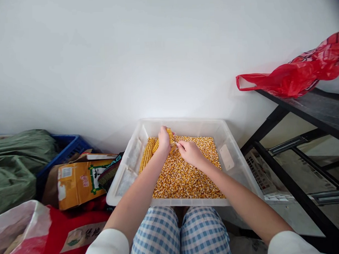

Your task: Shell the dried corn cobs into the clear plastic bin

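My left hand (164,140) is wrapped around a yellow corn cob (169,133), held over the far middle of a translucent plastic bin (229,199). Closed just to its right, my right hand (191,153) grips a thin, dark, pointed tool (175,141) whose tip meets the cob. Most of that tool is hidden in my fingers, so its exact kind is unclear. Loose corn kernels (185,180) cover the bin's floor under both hands. Along the bin's left side lie more whole corn cobs (146,155), partly behind my left forearm.
The bin stands against a white wall (128,61), in front of my knees. To the right is a black metal frame (273,162) with a red plastic bag (292,76) on top. At left are a cardboard box (77,184), a blue crate (72,142) and a green sack (20,165).
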The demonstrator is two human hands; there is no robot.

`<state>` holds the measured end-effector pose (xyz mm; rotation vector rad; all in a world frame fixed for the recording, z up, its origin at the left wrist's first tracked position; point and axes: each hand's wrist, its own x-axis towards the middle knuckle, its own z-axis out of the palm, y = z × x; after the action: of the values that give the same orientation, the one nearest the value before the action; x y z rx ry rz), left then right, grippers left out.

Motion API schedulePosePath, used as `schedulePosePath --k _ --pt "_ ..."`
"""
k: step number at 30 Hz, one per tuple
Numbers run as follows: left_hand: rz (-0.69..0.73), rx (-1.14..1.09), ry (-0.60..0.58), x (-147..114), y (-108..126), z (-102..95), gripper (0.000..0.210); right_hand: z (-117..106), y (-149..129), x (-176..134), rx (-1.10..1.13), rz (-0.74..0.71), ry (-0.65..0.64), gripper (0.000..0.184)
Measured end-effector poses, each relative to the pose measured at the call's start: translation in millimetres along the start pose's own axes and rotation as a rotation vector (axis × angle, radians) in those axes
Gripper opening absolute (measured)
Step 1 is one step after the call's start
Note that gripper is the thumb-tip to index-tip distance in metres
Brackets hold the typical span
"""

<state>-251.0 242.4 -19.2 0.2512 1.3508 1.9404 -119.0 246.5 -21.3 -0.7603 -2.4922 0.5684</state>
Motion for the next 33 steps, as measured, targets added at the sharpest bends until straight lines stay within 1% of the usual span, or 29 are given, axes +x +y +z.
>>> schedulePosePath --k 2,5,7,11,14,19,23,33 --pt "-0.015 0.05 -0.081 1.5 2.2 -0.8 0.026 -7.2 3.4 1.5 0.055 -0.043 -0.041 0.03" --pt "0.015 0.137 -0.221 4.3 6.1 -2.8 0.029 -19.1 7.8 2.4 0.108 -0.089 -0.088 0.032" --pt "0.04 0.172 -0.261 5.8 7.9 -4.5 0.029 -24.1 8.6 2.1 0.115 -0.099 -0.098 0.033" --pt "0.079 0.182 -0.248 8.7 9.3 -8.6 0.03 -25.6 7.2 0.7 0.11 -0.118 -0.104 0.034" --pt "0.094 0.169 -0.237 10.8 8.9 -10.5 0.031 -22.9 5.9 -0.3 0.098 -0.119 -0.107 0.033" --pt "0.11 0.151 -0.2 12.7 6.9 -9.5 0.03 -16.3 5.1 -1.1 0.067 -0.12 -0.073 0.032" --pt "0.104 0.117 -0.192 14.7 5.4 -9.7 0.031 -13.3 4.2 -1.2 0.052 -0.103 -0.041 0.033" --pt "0.1 0.083 -0.185 16.7 3.6 -10.8 0.031 -12.4 3.4 -1.7 0.044 -0.105 -0.029 0.033"
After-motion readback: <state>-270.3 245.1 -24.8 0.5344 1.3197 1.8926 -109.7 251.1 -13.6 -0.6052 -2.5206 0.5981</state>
